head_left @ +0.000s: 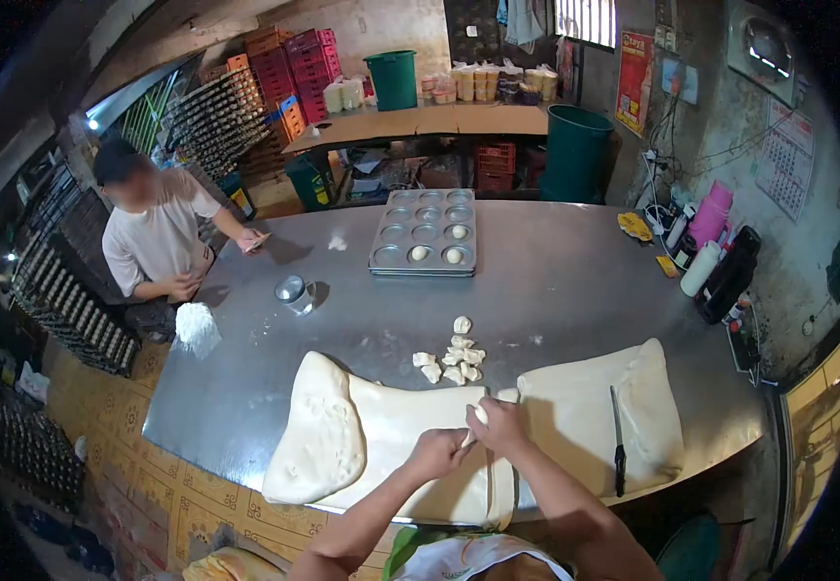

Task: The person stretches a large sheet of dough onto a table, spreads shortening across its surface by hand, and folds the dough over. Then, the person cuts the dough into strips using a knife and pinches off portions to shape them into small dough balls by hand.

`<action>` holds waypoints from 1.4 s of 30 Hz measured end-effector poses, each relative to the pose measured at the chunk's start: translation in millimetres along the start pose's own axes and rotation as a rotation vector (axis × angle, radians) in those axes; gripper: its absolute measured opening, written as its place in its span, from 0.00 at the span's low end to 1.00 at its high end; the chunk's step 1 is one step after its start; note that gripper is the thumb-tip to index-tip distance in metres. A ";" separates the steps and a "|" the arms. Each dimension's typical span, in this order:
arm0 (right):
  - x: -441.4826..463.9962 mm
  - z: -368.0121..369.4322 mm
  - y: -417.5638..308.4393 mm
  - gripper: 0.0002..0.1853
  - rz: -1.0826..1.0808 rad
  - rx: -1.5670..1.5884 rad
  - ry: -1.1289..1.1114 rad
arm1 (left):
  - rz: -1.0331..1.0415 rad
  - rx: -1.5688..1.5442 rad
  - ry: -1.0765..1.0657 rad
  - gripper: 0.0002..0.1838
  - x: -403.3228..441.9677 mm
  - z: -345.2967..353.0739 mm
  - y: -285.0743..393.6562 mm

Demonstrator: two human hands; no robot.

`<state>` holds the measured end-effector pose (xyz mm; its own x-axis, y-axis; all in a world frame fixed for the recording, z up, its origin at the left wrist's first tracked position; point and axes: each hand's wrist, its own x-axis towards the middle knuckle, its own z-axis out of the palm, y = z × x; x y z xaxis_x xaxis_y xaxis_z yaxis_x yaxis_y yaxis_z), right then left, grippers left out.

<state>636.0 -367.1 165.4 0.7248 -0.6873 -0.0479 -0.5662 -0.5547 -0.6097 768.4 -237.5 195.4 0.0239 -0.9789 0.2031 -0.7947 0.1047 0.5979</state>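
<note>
Both my hands meet at the front middle of the metal table, over the edge of a large dough slab point(405, 412). My left hand point(437, 453) is closed around part of a small dough piece. My right hand point(500, 426) grips the same piece, whose pale end point(481, 413) shows between the fingers. Just ahead lies a pile of cut dough pieces point(458, 363). A second dough slab point(575, 407) rests to the right, with a long dark-handled knife point(619, 455) on top. Farther back, a muffin tray point(424, 203) carries three dough balls in its front-right cups.
A glass mug point(296, 294) and a heap of flour point(197, 329) are on the table's left. Beyond that edge stands another person point(158, 223). Bottles point(701, 267) and cables line the right edge. Green bins point(575, 150) stand behind the table.
</note>
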 end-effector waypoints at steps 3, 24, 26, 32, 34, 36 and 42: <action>7.6 15.1 31.6 0.22 -0.117 -0.229 0.265 | 0.001 -0.339 0.143 0.15 -7.5 -18.3 33.9; -10.9 -30.1 -86.3 0.10 -0.540 0.156 0.517 | -0.218 -0.657 0.249 0.19 8.2 22.5 -32.0; -13.4 -34.3 -81.6 0.10 -0.529 0.167 0.458 | -0.204 -0.618 0.204 0.18 8.6 10.8 -25.3; -11.0 -20.4 -45.0 0.12 -0.427 0.233 0.346 | -0.192 -0.317 0.066 0.14 10.7 6.1 -17.3; -0.2 -5.0 -24.6 0.14 -0.340 0.236 0.403 | -0.214 -0.166 0.054 0.13 14.4 17.7 -18.9; 22.4 -8.9 -3.7 0.16 -0.212 0.149 0.308 | -0.049 -0.155 0.119 0.14 20.6 11.4 -6.6; 13.0 -13.7 10.9 0.28 -0.003 0.190 0.026 | -0.343 -0.560 0.095 0.17 5.4 -32.8 31.0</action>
<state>633.8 -388.4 169.0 0.7146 -0.6990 -0.0268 -0.4780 -0.4600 -0.7483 763.8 -233.8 240.5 0.2929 -0.9560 -0.0181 -0.2982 -0.1093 0.9482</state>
